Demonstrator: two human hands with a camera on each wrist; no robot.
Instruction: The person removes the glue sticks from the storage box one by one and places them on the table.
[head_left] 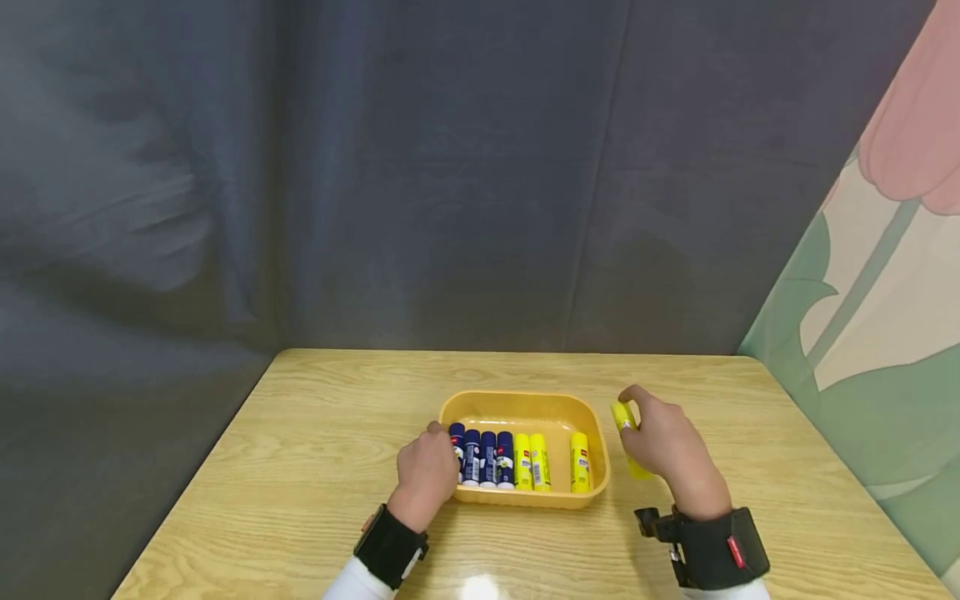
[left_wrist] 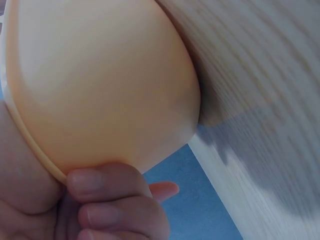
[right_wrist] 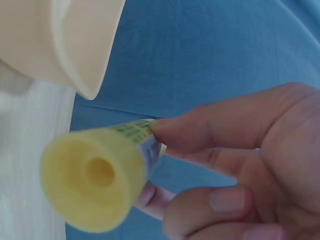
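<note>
A yellow plastic tray (head_left: 517, 499) sits on the table in the head view. My left hand (head_left: 426, 467) grips its left rim, fingertips curled on the outer wall (left_wrist: 115, 100) in the left wrist view. Several dark blue glue sticks (head_left: 488, 460) lie side by side in the tray's left part. Two yellow glue sticks (head_left: 532, 462) adjoin them, and a third yellow one (head_left: 580, 463) lies apart near the right wall. To the right of the tray, my right hand (head_left: 672, 442) pinches another yellow glue stick (right_wrist: 130, 150), its hollow round base facing the wrist camera.
The wood-grain table (head_left: 337, 417) extends around the tray on every side. A dark grey curtain (head_left: 465, 183) hangs behind the table and along the left. On the right stands a panel with a flower pattern (head_left: 885, 358).
</note>
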